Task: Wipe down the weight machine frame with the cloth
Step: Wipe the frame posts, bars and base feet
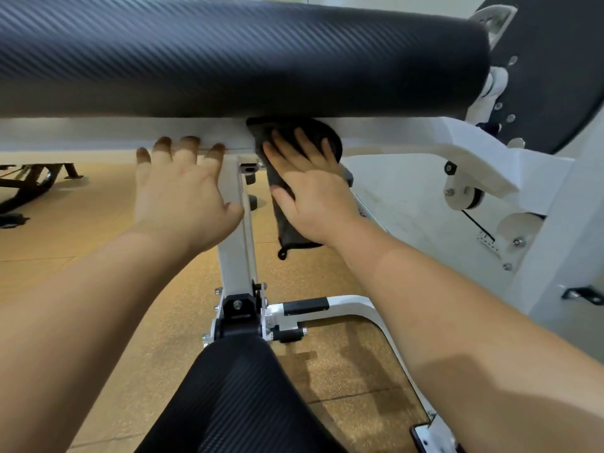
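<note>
The dark grey cloth (281,178) lies under the right hand (310,194), which presses it with flat, spread fingers against the white horizontal bar of the weight machine frame (98,135), just beside the joint with the vertical post (233,256). The lower part of the cloth hangs free below the palm. The left hand (179,194) rests open on the lower edge of the same bar, holding nothing. The bar runs bare to the left. Above it sits a black roller pad (228,57) with a ribbed, woven-looking skin; below, a padded seat (238,403) of similar texture.
</note>
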